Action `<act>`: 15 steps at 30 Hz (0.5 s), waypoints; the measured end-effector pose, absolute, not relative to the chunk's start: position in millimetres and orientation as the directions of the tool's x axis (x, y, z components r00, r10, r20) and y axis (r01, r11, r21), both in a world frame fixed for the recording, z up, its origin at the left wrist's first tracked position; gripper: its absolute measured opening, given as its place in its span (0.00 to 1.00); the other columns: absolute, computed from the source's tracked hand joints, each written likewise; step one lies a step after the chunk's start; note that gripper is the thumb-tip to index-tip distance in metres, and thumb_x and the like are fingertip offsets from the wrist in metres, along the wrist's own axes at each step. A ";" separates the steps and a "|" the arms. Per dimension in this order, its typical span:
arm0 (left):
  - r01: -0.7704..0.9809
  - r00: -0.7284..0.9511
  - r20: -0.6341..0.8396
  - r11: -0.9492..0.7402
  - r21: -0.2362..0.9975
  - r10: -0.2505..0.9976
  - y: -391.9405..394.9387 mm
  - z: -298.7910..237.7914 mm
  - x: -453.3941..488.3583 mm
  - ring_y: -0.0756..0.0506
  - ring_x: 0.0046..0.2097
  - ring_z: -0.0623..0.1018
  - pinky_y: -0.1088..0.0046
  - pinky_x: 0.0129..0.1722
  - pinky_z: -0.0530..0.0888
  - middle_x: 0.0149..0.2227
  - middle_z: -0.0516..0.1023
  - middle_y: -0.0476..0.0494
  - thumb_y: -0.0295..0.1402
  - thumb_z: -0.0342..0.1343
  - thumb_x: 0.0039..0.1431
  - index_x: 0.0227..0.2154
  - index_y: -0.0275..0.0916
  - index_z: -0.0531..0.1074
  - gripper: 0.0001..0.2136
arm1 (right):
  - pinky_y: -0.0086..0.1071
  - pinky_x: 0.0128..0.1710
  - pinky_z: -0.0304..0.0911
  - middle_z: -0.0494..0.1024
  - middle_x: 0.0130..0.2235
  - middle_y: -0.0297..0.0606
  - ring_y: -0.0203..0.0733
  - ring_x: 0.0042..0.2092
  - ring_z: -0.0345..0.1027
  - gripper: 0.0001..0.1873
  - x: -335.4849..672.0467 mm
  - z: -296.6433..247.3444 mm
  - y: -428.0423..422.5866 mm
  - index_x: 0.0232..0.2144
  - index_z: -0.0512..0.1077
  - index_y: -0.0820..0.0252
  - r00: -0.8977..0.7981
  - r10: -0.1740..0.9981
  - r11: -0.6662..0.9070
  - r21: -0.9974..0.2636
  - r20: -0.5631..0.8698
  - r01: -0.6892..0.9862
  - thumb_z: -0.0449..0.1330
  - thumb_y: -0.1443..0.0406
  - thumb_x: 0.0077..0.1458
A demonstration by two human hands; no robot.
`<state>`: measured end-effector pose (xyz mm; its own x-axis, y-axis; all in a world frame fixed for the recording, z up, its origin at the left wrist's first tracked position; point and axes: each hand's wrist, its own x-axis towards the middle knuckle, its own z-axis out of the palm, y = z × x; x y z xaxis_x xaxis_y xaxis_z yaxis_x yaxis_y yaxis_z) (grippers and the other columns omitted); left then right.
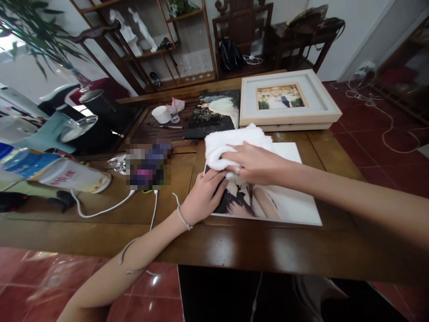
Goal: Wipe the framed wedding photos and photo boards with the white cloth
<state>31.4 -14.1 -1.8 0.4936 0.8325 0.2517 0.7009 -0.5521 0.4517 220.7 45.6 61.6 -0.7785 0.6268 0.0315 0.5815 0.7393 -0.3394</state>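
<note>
My right hand (250, 162) is closed on a folded white towel (234, 136) and presses it on the upper left part of a photo panel (288, 201). The panel lies flat on the wooden table and shows part of a portrait with a dark area and pale cloth. My left hand (205, 197) rests over the panel's left edge, fingers stretched towards the towel and close to my right fingers. Towel and hands hide the panel's upper left corner.
Behind the towel lie a dark wedding photo (216, 112) and a thick pale picture frame (290, 98). A white cup (161, 114) stands on the tea tray. To the left are a blurred-out item (148, 164) with white cables (103, 212) and a plastic container (75, 174).
</note>
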 end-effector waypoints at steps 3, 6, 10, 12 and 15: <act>0.673 0.513 0.257 -0.569 0.473 0.819 -13.2 -3.5 30.6 0.38 0.65 0.64 0.52 0.59 0.67 0.64 0.65 0.35 0.28 0.45 0.69 0.60 0.38 0.63 0.18 | 0.42 0.44 0.57 0.75 0.42 0.45 0.49 0.41 0.66 0.12 253.7 58.9 40.9 0.38 0.71 0.58 -0.728 0.685 0.690 -0.344 0.027 0.637 0.49 0.68 0.56; 0.659 0.510 0.264 -0.570 0.491 0.818 -12.2 -5.3 30.3 0.39 0.68 0.59 0.50 0.62 0.64 0.66 0.60 0.35 0.28 0.44 0.69 0.63 0.37 0.59 0.21 | 0.49 0.51 0.57 0.76 0.42 0.45 0.51 0.43 0.69 0.13 289.2 49.8 32.7 0.37 0.70 0.58 -0.694 0.712 0.691 -0.288 0.112 0.663 0.48 0.70 0.55; 0.645 0.488 0.271 -0.552 0.528 0.830 -12.9 -3.5 31.6 0.39 0.68 0.60 0.48 0.64 0.61 0.65 0.62 0.36 0.30 0.45 0.69 0.63 0.38 0.60 0.21 | 0.55 0.54 0.58 0.74 0.50 0.54 0.57 0.53 0.67 0.15 316.7 36.8 20.6 0.39 0.69 0.60 -0.638 0.747 0.664 -0.180 0.189 0.725 0.45 0.73 0.57; 0.613 0.465 0.293 -0.543 0.573 0.835 -14.2 -0.6 32.6 0.41 0.67 0.61 0.49 0.65 0.60 0.65 0.63 0.37 0.31 0.44 0.69 0.62 0.40 0.61 0.20 | 0.58 0.54 0.57 0.70 0.55 0.62 0.61 0.59 0.62 0.15 315.7 33.1 18.0 0.41 0.70 0.64 -0.642 0.742 0.668 -0.141 0.194 0.730 0.46 0.74 0.56; 0.529 0.407 0.365 -0.541 0.654 0.838 -16.0 3.1 32.9 0.43 0.68 0.60 0.52 0.67 0.58 0.66 0.62 0.41 0.34 0.42 0.71 0.63 0.44 0.61 0.20 | 0.64 0.54 0.56 0.67 0.57 0.64 0.65 0.62 0.57 0.16 298.4 31.4 20.1 0.43 0.71 0.66 -0.668 0.717 0.694 -0.126 0.197 0.709 0.50 0.75 0.54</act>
